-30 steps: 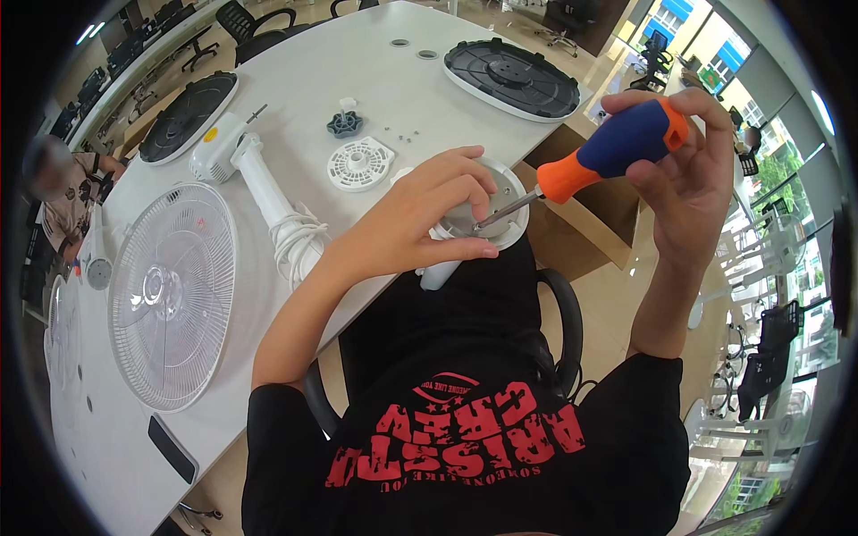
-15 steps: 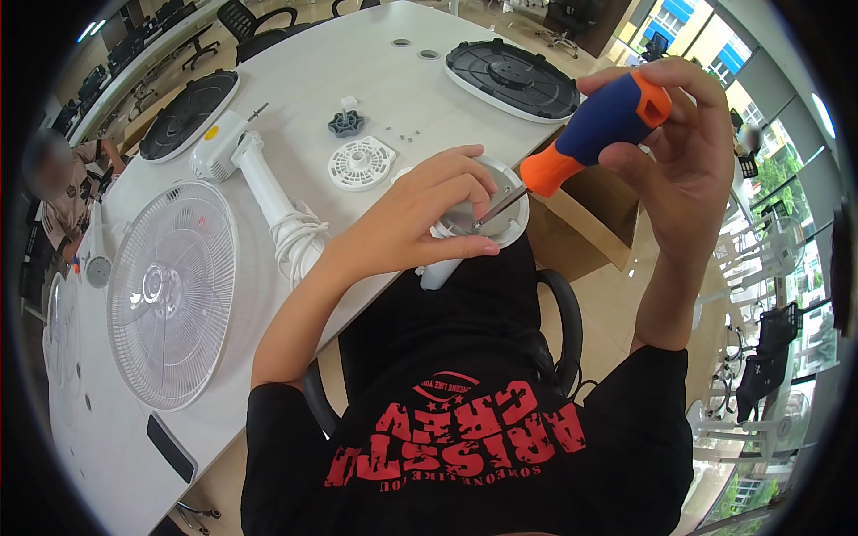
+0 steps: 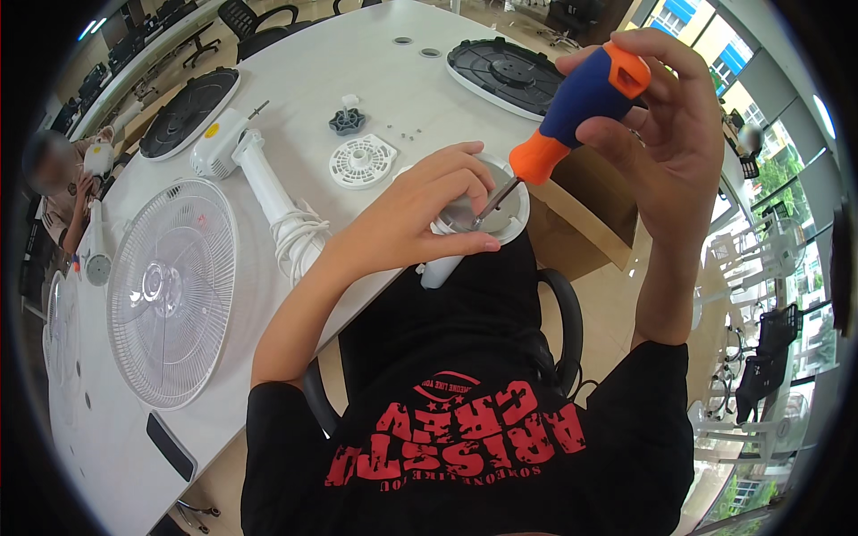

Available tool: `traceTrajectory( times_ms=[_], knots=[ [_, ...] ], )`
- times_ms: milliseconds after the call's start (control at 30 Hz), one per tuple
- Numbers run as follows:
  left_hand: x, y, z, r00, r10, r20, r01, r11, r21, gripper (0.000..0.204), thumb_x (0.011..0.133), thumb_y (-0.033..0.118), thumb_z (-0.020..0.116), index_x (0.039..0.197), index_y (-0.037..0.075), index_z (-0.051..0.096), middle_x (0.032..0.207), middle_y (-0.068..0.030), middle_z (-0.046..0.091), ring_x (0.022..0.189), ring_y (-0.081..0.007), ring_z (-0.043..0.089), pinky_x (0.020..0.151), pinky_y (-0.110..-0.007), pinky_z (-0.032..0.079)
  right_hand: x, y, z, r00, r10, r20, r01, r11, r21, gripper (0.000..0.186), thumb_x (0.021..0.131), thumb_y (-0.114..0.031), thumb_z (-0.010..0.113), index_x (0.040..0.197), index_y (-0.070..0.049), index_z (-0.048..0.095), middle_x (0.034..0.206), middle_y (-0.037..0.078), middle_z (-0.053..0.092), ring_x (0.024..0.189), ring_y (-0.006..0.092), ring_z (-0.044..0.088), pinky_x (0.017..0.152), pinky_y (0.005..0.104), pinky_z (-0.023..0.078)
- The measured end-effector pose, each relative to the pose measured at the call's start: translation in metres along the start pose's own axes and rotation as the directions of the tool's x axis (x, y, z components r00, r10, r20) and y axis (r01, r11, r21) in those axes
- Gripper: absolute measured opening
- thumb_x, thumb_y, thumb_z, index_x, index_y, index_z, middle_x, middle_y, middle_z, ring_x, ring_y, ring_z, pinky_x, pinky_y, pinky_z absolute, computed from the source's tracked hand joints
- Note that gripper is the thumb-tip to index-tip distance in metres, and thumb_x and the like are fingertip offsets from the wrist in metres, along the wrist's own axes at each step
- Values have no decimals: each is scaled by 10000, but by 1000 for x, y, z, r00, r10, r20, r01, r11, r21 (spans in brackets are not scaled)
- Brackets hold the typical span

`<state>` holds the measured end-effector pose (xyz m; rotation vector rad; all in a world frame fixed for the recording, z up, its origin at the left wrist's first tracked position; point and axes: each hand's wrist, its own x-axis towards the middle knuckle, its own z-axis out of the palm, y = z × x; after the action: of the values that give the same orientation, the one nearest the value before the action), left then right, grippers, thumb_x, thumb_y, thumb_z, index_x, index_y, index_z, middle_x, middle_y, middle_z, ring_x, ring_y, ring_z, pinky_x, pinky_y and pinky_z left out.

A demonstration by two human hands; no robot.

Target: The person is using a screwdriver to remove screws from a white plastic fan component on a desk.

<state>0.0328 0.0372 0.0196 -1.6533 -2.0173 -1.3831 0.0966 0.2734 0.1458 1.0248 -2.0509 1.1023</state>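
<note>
My right hand (image 3: 675, 143) grips the blue and orange handle of a screwdriver (image 3: 576, 107), fingers and thumb wrapped round it. Its metal shaft slants down to the left, with the tip inside a white round fan part (image 3: 511, 219) above my lap. My left hand (image 3: 429, 210) lies over the near left side of that part and holds it, thumb and fingers curved on either side of the screwdriver tip. A small screw seems to be at the tip, too small to be sure. A white tube-like piece (image 3: 440, 271) shows below the left hand.
On the white table lie a clear fan grille (image 3: 174, 299), a fan body with coiled cable (image 3: 268, 183), a white slotted disc (image 3: 362, 163), a dark knob (image 3: 347, 121), several screws, two black round bases (image 3: 505, 70) and a phone (image 3: 170, 445). A cardboard box (image 3: 590, 214) stands right; a co-worker (image 3: 67, 188) sits far left.
My right hand and the screwdriver handle have moved left and slightly up, so the shaft stands steeper. My left hand has barely moved. The co-worker now holds up a white fan part.
</note>
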Motion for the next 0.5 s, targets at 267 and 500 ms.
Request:
traceTrajectory(
  times_ms=[267, 500],
  knots=[
    [-1, 4, 0, 1000, 15, 9, -15, 1000, -2, 374, 847, 271, 844, 914, 86, 525, 1129, -78, 638, 1381, -438, 489, 1042, -476, 469, 3, -2, 9, 994, -105, 12, 106, 990, -94, 537, 978, -185, 718, 1418, 25, 491, 1298, 241, 657, 1144, 261, 685, 991, 385, 557],
    [-1, 0, -2, 1000, 19, 3, -19, 1000, -6, 371, 846, 273, 844, 911, 85, 531, 1117, -75, 641, 1376, -437, 494, 1043, -480, 470, -2, 5, 7, 997, -39, -64, 39, 999, -11, 455, 1038, -142, 615, 1428, 50, 477, 1325, 238, 623, 1197, 285, 649, 996, 385, 542]
  ],
)
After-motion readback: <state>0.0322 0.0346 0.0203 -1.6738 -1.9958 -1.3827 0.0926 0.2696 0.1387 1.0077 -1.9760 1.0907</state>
